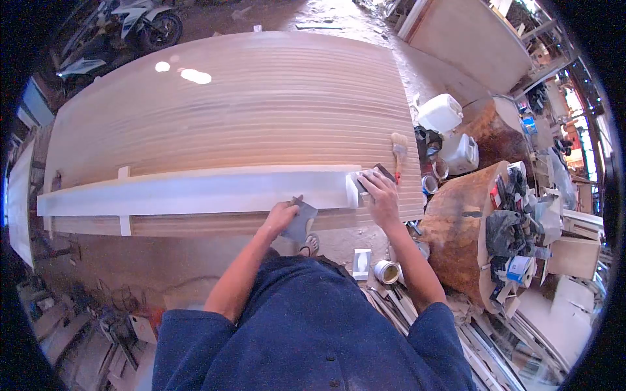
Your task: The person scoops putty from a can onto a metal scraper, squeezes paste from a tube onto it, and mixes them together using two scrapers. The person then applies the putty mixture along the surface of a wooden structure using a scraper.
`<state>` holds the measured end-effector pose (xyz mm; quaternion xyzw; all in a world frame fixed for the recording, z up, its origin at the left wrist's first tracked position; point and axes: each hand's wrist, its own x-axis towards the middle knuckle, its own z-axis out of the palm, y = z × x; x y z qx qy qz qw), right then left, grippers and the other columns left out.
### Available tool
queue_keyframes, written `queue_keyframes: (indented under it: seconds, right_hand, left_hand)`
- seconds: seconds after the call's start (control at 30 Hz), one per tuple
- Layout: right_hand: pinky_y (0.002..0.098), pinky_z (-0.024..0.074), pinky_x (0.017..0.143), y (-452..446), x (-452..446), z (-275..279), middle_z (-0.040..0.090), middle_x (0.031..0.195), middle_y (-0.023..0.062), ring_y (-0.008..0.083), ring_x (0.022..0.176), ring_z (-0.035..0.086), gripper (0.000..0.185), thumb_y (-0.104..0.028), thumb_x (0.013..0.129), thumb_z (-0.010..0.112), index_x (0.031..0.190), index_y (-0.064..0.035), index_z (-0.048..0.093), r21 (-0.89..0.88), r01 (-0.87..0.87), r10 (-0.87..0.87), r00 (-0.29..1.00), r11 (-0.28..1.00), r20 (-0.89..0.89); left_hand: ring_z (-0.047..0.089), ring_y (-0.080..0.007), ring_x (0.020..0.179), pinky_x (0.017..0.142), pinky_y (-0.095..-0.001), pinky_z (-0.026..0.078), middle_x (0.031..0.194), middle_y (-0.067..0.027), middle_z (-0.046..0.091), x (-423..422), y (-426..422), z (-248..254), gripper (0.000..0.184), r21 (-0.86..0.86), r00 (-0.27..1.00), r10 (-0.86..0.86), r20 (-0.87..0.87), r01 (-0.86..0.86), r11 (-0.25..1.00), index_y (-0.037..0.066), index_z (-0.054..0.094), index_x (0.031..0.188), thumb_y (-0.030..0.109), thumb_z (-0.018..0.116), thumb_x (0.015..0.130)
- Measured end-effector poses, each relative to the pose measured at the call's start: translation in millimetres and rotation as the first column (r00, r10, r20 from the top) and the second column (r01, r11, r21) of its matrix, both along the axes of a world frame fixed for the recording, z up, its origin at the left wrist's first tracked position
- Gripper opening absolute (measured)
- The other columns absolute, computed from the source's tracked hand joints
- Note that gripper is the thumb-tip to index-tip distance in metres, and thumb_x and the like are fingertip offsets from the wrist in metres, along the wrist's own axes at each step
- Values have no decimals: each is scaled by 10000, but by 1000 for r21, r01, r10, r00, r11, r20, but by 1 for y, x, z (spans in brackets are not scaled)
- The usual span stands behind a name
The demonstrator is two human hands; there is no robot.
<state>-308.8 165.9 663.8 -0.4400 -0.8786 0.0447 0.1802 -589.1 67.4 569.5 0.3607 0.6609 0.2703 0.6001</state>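
A long white board (195,193) lies across ribbed wooden panelling in front of me. My left hand (282,216) is closed on a grey flat sheet (300,220) with a pale patch, held at the board's near edge. At the board's right end, my right hand (380,189) is closed over a dark block (386,173). Whether that block is a sanding block I cannot tell. A pale flat piece (353,189) shows just left of those fingers. Further right, a paintbrush (399,153) lies on the panelling.
White crosspieces (124,225) lie under the board. Plastic jugs (441,113) and an open can (429,184) stand beyond the ribbed panel (228,98). Near my feet are another can (387,272) and a white box (362,264). A cluttered wooden slab (456,228) stands right; a motorbike (140,26) is at back left.
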Motion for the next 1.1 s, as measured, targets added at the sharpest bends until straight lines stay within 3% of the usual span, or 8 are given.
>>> queue_keyframes:
  seconds: [0.17,0.3,0.6,1.0,1.1]
  right_hand:
    - [458,394,1011,-1,2,-4,626,1237,89,321,1183,539,421,-98,789,579,1201,-134,657,8,-24,24,1000,1000,-7]
    - [464,396,1013,-7,2,-6,622,1248,91,326,1190,538,425,-70,791,566,1201,-133,657,-19,-28,27,1000,999,-12]
    - [459,398,1019,-20,6,-8,623,1250,93,333,1175,542,404,-66,799,551,1183,-120,667,-15,-23,23,1000,1000,-19]
    - [457,379,1047,-41,7,2,608,1263,108,329,1223,512,466,21,785,513,1212,-107,648,-75,-15,15,1000,997,-9]
    - [461,381,1043,-46,9,0,609,1268,101,332,1214,519,457,8,783,522,1206,-108,650,-69,-10,11,1000,998,4]
  left_hand:
    - [587,-219,678,645,-373,464,721,-112,642,-2,2,17,340,-32,999,-47,-25,47,998,-40,667,816,286,591,761]
    - [600,-222,711,690,-361,479,784,-117,667,-1,2,1,347,15,999,-19,45,18,1000,-37,679,853,288,588,771]
    - [611,-232,789,755,-341,477,831,-137,675,-2,3,1,361,-6,999,-41,4,41,999,-45,682,890,284,574,789]
    - [544,-182,678,635,-344,438,696,-95,607,-1,1,1,307,33,999,32,41,-34,999,-49,644,807,249,604,747]
    - [598,-227,761,728,-346,476,820,-144,666,-1,1,2,358,45,999,10,35,-12,999,-35,686,831,297,568,773]
